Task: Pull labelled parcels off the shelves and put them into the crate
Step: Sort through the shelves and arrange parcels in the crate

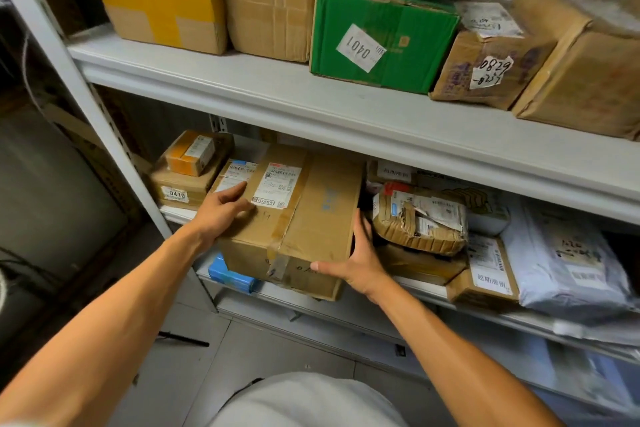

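A long brown cardboard parcel (304, 218) with a white shipping label sits on the middle shelf (381, 135), its front end sticking out past the shelf edge. My left hand (221, 211) grips its left top edge beside the label. My right hand (360, 263) holds its right front corner, thumb across the front face and fingers behind the right side. No crate is in view.
A blue packet (228, 276) lies under the parcel. Small labelled boxes (183, 180) stand to its left, a torn padded mailer (419, 218) and grey bags (568, 260) to its right. The upper shelf carries a green box (381, 42) and several brown cartons.
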{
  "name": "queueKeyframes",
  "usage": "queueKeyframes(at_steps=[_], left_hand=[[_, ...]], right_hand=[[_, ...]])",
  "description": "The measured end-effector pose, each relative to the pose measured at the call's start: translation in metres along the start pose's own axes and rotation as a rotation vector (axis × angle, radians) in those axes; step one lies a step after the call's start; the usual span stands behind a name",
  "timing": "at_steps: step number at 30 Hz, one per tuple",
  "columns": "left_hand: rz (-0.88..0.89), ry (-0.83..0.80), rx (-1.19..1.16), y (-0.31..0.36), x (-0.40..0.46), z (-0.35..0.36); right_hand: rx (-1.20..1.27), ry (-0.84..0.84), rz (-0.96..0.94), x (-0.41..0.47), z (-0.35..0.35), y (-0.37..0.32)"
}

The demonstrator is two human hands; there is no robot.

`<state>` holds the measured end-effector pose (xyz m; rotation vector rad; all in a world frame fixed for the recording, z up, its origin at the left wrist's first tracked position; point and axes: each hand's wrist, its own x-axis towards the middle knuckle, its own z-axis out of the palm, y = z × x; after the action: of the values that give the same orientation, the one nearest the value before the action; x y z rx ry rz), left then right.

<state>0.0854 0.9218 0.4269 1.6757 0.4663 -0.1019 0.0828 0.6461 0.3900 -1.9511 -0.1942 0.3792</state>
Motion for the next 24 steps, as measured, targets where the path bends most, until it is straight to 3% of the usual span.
queueKeyframes(at_steps=[4, 8, 12, 16, 18, 20, 22, 24], left_hand=[[0.033, -0.024, 0.146, -0.009, 0.005, 0.004], [0.115, -0.102, 0.278, -0.016, 0.001, 0.015], [0.21, 0.055, 0.694, -0.012, 0.003, 0.035], [0.295, 0.225, 0.978, 0.009, -0.001, 0.072], [0.376, 0.183, 0.955, 0.02, -0.005, 0.098], [0.469, 0.076, 0.818, 0.032, -0.012, 0.13], [0.493, -0.055, 0.629, 0.042, -0.019, 0.164], [0.42, -0.163, 0.455, 0.049, -0.024, 0.193]], right_hand=[[-0.091, -0.012, 0.021, 0.003, 0.0, 0.003], [-0.312, 0.044, -0.074, 0.008, -0.004, 0.002], [-0.383, 0.184, -0.108, 0.019, -0.003, -0.004], [-0.457, 0.192, -0.167, 0.008, -0.02, -0.01], [-0.492, 0.327, -0.316, -0.004, -0.037, -0.008], [-0.522, 0.599, -0.439, -0.015, -0.06, 0.0], [-0.518, 0.823, -0.312, -0.021, -0.09, 0.009], [-0.418, 0.891, 0.018, -0.022, -0.118, 0.014]])
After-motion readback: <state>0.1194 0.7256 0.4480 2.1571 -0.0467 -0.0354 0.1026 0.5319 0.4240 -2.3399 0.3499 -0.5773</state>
